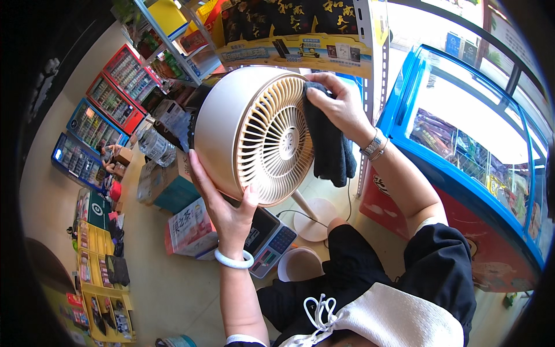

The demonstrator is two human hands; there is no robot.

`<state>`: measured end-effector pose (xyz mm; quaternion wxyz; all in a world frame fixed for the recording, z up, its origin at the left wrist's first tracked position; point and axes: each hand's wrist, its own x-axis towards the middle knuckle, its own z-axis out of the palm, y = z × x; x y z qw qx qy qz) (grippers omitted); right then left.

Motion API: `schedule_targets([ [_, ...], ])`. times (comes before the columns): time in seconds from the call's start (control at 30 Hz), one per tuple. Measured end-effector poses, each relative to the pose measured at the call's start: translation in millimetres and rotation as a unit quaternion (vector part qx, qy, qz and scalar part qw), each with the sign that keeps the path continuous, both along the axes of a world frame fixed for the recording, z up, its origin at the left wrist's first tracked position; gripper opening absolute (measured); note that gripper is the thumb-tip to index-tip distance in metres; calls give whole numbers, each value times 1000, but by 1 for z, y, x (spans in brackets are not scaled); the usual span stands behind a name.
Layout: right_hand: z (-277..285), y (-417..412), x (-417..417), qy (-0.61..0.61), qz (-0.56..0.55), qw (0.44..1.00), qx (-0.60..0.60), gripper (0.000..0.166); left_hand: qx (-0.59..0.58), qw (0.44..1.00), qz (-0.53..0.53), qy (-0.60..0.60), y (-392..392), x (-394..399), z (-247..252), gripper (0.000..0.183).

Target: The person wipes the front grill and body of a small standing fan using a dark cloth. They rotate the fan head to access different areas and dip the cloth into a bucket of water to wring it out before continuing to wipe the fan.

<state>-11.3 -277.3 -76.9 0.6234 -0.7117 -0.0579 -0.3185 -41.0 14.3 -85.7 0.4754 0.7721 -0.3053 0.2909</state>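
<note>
A cream pedestal fan [217, 117] with a round slatted grille [273, 143] stands in front of me, its head turned partly toward the right. My left hand [227, 206] grips the lower left of the fan's housing, with the thumb on the grille's lower edge. At the grille's upper right rim, my right hand [336, 102] pinches a dark cloth [327, 143], which hangs down beside the slats. The pole runs down to a round base [315, 219] on the floor, and a thin cable lies across it.
On the right stands a blue and red chest freezer [459, 182]. Below the fan are a digital scale [273, 243], a round bin [299, 264] and a printed carton [190, 230]. A plastic jug [157, 147] sits on a box at left. Shelves [173, 47] rise behind; another person [109, 158] is far left.
</note>
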Motion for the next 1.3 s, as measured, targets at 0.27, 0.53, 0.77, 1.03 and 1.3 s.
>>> schedule_targets([
  [0.27,-2,-7,0,-29,-12,994,-101,50,2,1000,-9,5,-7,-4,4,111],
  [0.53,2,-27,10,1,33,999,11,22,-2,1000,-13,13,-21,-7,6,115],
  [0.77,1,-41,4,82,158,959,222,19,-29,998,-33,35,-22,-9,7,110],
  [1.03,-27,-36,-5,-12,273,910,311,27,-25,998,-36,46,-32,-13,10,111],
  [1.3,-35,-11,-5,-135,115,978,112,25,-13,998,-33,52,-30,-15,9,113],
])
